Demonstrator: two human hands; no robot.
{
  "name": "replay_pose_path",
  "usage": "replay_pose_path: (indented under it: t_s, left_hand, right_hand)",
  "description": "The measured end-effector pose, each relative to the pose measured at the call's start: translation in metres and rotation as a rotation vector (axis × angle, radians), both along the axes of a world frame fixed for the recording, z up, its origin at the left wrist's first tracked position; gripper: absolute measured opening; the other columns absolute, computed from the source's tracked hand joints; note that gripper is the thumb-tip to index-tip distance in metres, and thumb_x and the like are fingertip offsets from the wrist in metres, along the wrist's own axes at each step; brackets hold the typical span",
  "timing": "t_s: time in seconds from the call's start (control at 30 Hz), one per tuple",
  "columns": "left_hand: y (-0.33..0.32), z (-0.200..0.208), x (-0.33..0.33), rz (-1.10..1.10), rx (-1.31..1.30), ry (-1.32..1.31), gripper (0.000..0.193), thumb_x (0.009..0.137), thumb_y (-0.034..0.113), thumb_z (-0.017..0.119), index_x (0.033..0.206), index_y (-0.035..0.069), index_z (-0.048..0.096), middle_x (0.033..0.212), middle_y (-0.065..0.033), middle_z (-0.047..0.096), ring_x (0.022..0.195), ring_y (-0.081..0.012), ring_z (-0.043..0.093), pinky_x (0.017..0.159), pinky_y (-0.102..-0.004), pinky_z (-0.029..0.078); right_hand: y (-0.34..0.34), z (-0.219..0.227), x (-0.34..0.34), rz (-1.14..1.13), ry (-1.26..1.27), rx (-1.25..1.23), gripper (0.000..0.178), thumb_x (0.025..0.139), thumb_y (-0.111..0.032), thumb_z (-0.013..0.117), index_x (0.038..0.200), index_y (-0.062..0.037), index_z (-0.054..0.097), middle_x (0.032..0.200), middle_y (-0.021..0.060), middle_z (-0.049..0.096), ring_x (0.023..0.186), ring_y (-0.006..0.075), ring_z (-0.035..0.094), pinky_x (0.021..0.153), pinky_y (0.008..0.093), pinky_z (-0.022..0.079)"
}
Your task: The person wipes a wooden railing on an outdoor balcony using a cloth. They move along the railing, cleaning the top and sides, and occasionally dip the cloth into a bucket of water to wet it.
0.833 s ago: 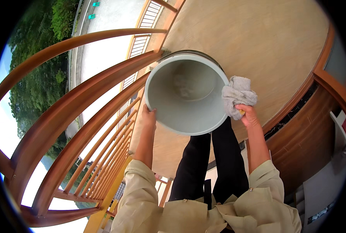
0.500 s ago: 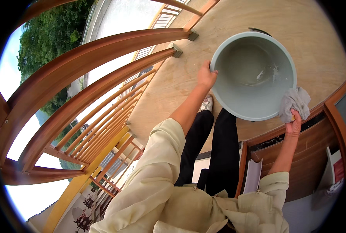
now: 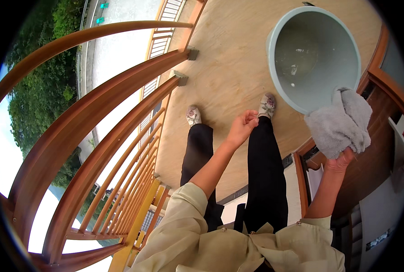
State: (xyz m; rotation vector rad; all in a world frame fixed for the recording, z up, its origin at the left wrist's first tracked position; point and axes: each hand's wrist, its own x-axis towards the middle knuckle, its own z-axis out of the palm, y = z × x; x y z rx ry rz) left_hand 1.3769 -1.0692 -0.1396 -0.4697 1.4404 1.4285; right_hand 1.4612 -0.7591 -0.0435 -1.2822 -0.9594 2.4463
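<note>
A grey cloth (image 3: 333,122) hangs loosely bunched from my right hand (image 3: 340,159), which grips its lower end; some fingers are hidden behind the fabric. The cloth overlaps the near rim of a large pale blue-grey bucket (image 3: 338,59). Shallow, cloudy water with small white glints lies at the bottom of this bucket, which is on the tan floor at the upper right. My left hand (image 3: 244,127) holds nothing, its fingers loosely bent and apart, in front of my right shoe and away from the bucket.
Wooden railings (image 3: 106,81) with brown bars run along the left, with trees and pale ground beyond. My patterned shoes (image 3: 267,105) stand on the tan floor (image 3: 229,72). A brown wood frame (image 3: 383,86) and dark wooden panels border the right side.
My left hand has let go of the bucket's rim and moved down. The bucket now sits farther up and right in view. The cloth hangs more unfolded in my right hand, and my feet stand wider.
</note>
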Motion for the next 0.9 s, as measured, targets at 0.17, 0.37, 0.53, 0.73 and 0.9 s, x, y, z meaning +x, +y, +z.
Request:
replay_pose_path:
  t_s: [0.17, 0.37, 0.53, 0.73, 0.9]
  left_hand:
    - [-0.098, -0.005, 0.064, -0.432, -0.151, 0.023, 0.027, 0.092, 0.01, 0.061, 0.116, 0.0, 0.058, 0.098, -0.0056, 0.067, 0.092, -0.0116, 0.062, 0.083, -0.0278, 0.049]
    - [-0.148, -0.008, 0.036, -0.564, -0.227, 0.242, 0.028, 0.087, 0.01, 0.063, 0.114, 0.004, 0.058, 0.098, -0.0134, 0.067, 0.091, -0.0242, 0.067, 0.077, -0.0328, 0.052]
    - [-0.175, -0.017, 0.027, -0.541, -0.056, 0.111, 0.039, 0.079, 0.017, 0.067, 0.115, 0.005, 0.058, 0.109, -0.016, 0.061, 0.102, -0.0338, 0.059, 0.083, -0.0409, 0.049]
    - [-0.195, -0.025, 0.055, -0.425, 0.042, -0.224, 0.048, 0.081, 0.03, 0.067, 0.123, 0.008, 0.058, 0.123, -0.0148, 0.058, 0.12, -0.0339, 0.05, 0.097, -0.0415, 0.041]
    - [-0.169, -0.014, 0.023, -0.739, 0.077, -0.153, 0.05, 0.082, 0.031, 0.066, 0.125, 0.008, 0.055, 0.126, -0.0143, 0.056, 0.118, -0.0325, 0.052, 0.096, -0.0426, 0.042]
  right_hand:
    - [-0.203, -0.052, -0.108, 0.412, -0.096, -0.4, 0.063, 0.069, 0.009, 0.065, 0.129, -0.0036, 0.049, 0.12, 0.0077, 0.058, 0.113, 0.0209, 0.056, 0.095, 0.0347, 0.046]
    - [-0.321, -0.269, -0.233, 0.141, -0.031, -0.286, 0.043, 0.067, 0.007, 0.069, 0.108, -0.0027, 0.059, 0.101, 0.0073, 0.065, 0.095, 0.0193, 0.062, 0.083, 0.0348, 0.051]
    - [-0.389, -0.371, -0.286, 0.281, -0.551, 0.626, 0.048, 0.064, -0.005, 0.072, 0.109, -0.0132, 0.059, 0.091, 0.0123, 0.069, 0.087, 0.0335, 0.066, 0.074, 0.0409, 0.053]
    - [-0.466, -0.356, -0.2, 0.753, -0.599, 0.444, 0.053, 0.065, -0.015, 0.075, 0.115, -0.0178, 0.057, 0.105, 0.0129, 0.068, 0.104, 0.0319, 0.062, 0.084, 0.04, 0.051]
    - [-0.396, -0.364, -0.261, 0.231, -0.233, 0.49, 0.058, 0.064, -0.012, 0.074, 0.118, -0.0091, 0.053, 0.103, 0.0166, 0.067, 0.099, 0.0342, 0.064, 0.082, 0.0386, 0.051]
